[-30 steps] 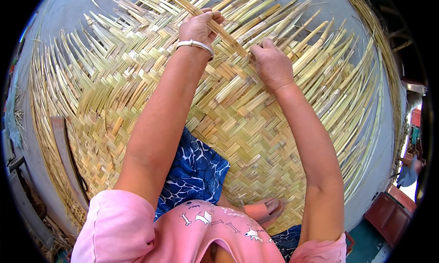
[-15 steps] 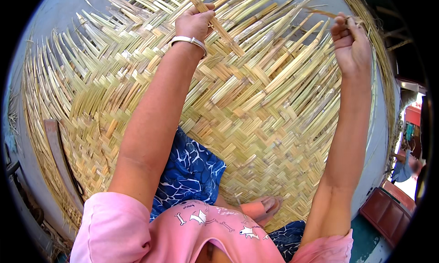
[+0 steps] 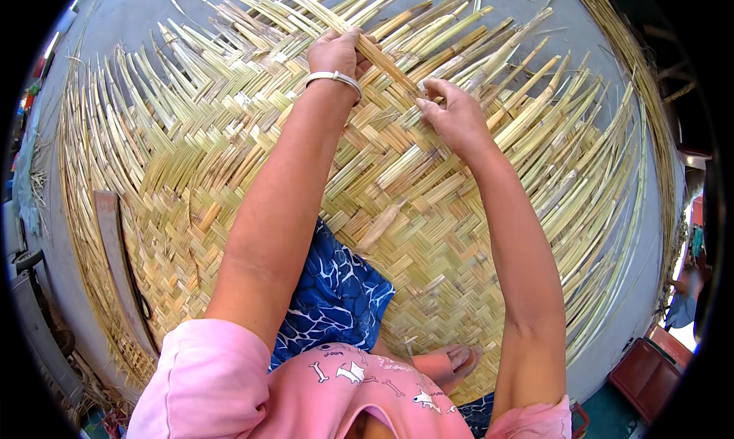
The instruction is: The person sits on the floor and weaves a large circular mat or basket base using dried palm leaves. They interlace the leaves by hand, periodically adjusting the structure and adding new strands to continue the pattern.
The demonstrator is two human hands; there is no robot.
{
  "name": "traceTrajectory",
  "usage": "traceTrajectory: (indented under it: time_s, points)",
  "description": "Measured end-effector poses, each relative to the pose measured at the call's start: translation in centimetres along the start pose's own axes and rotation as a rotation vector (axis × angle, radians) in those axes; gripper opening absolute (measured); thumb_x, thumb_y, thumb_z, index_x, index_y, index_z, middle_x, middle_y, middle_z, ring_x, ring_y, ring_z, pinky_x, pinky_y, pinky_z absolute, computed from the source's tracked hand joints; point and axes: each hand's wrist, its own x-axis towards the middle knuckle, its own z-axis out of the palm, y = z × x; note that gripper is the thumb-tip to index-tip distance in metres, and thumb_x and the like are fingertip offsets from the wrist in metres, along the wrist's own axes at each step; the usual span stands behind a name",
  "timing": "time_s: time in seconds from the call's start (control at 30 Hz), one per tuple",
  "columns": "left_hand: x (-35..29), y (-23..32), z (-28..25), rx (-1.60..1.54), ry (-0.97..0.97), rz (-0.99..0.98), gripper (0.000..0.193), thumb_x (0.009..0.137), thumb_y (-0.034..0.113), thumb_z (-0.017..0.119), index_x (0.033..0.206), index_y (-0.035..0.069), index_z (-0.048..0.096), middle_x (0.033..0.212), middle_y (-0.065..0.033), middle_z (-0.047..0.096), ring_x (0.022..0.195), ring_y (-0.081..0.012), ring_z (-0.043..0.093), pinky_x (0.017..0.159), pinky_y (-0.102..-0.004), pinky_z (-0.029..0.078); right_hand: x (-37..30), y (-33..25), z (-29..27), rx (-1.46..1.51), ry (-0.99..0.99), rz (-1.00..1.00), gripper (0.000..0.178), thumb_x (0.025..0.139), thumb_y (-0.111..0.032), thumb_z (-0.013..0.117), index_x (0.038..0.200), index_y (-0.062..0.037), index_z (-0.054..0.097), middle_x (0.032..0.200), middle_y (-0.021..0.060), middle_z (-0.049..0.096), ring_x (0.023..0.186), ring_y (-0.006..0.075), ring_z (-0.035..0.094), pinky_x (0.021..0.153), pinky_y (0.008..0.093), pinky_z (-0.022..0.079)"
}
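A large mat point(image 3: 428, 225) of split reeds in a herringbone weave spreads over the ground before me, with loose strip ends fanning out along its far edge. My left hand point(image 3: 336, 55) is closed around a flat, pale reed strip point(image 3: 390, 68), held slantwise above the mat. The strip's lower right end reaches my right hand point(image 3: 455, 114), whose thumb and forefinger close on its tip. A loose scrap of pale husk point(image 3: 382, 225) lies on the weave below my hands.
A long flat brown bar point(image 3: 115, 248) rests on the mat's left side. My sandalled foot point(image 3: 447, 362) is on the near part. Long reeds point(image 3: 646, 80) lie along the right on grey floor point(image 3: 527, 3). A dark red box-like object point(image 3: 650, 366) stands at lower right.
My right hand has come left and nearer from the far right to the strip's end, no longer holding a brown shred. A husk scrap now lies on the mat. The left hand keeps the strip.
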Motion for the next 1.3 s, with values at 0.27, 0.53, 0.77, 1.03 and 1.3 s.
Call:
traceTrajectory:
  time_s: [0.27,0.53,0.77,1.03,1.3]
  points:
    - [1.2,0.7,0.0,0.079,-0.283,0.117,0.029,0.096,0.027,0.049,0.102,0.0,0.058,0.087,-0.0106,0.066,0.081,-0.0201,0.066,0.074,-0.0312,0.055,1.5,-1.6,1.2,0.008,-0.03,0.096,0.023,0.082,-0.026,0.064,0.091,-0.0049,0.068,0.079,0.0129,0.067,0.072,0.0268,0.063,0.068,0.0359,0.048]
    - [4.3,0.5,2.1,0.585,-0.647,0.081,0.04,0.097,0.027,0.045,0.122,-0.003,0.052,0.107,-0.0161,0.064,0.098,-0.0228,0.064,0.082,-0.03,0.052,0.0,-1.1,3.2,0.294,0.294,0.205,0.023,0.083,-0.024,0.064,0.082,-0.0012,0.064,0.066,0.0088,0.063,0.056,0.0188,0.057,0.057,0.0322,0.046]
    - [7.6,0.3,6.2,1.596,-0.71,0.614,0.033,0.087,0.029,0.058,0.105,0.002,0.065,0.087,-0.0165,0.067,0.084,-0.0175,0.065,0.074,-0.0269,0.049,-1.8,-3.7,2.4,0.498,0.371,0.251,0.019,0.086,-0.017,0.063,0.083,0.0015,0.063,0.063,0.004,0.06,0.05,0.0082,0.052,0.05,0.0258,0.044]
    - [4.3,3.1,7.9,1.284,-0.778,0.053,0.048,0.065,0.046,0.081,0.071,0.001,0.064,0.056,-0.0036,0.054,0.044,-0.0132,0.049,0.04,-0.0269,0.038,-2.5,-3.5,2.9,0.61,0.49,0.229,0.023,0.087,-0.017,0.063,0.074,0.0015,0.056,0.062,0.0023,0.056,0.05,0.0081,0.054,0.047,0.0245,0.044]
    - [4.7,1.0,7.6,1.224,-0.798,0.116,0.058,0.063,0.036,0.084,0.1,-0.003,0.063,0.087,-0.012,0.066,0.071,-0.0193,0.063,0.062,-0.0342,0.052,-2.7,-3.3,3.9,0.726,0.573,0.253,0.023,0.089,-0.017,0.061,0.076,0.0013,0.055,0.063,0.0034,0.057,0.051,0.009,0.056,0.048,0.0247,0.045]
